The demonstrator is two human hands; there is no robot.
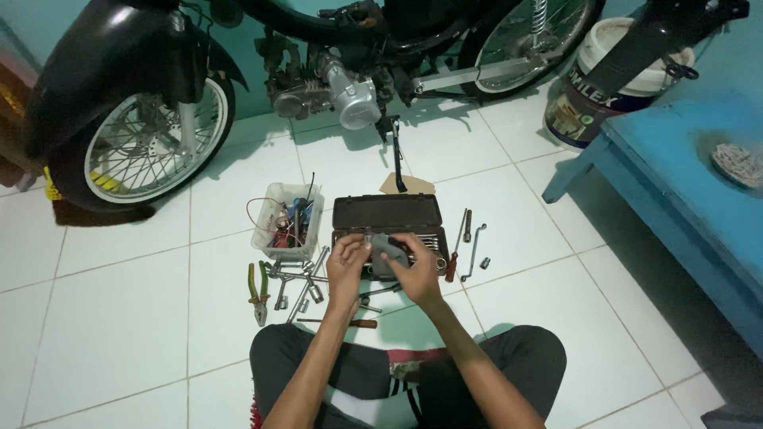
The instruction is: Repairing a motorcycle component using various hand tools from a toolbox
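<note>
A small grey part is pinched between the left hand and right hand, held just above the open tool case on the floor. Sockets and pliers lie leftward; a screwdriver lies rightward.

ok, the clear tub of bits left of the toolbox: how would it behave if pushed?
The tub would probably slide easily on the glossy tiles. It looks like thin plastic, so it is likely light and flexible. Wires and tools stick out above its rim, so a hard shove might tip it or snag.
</note>
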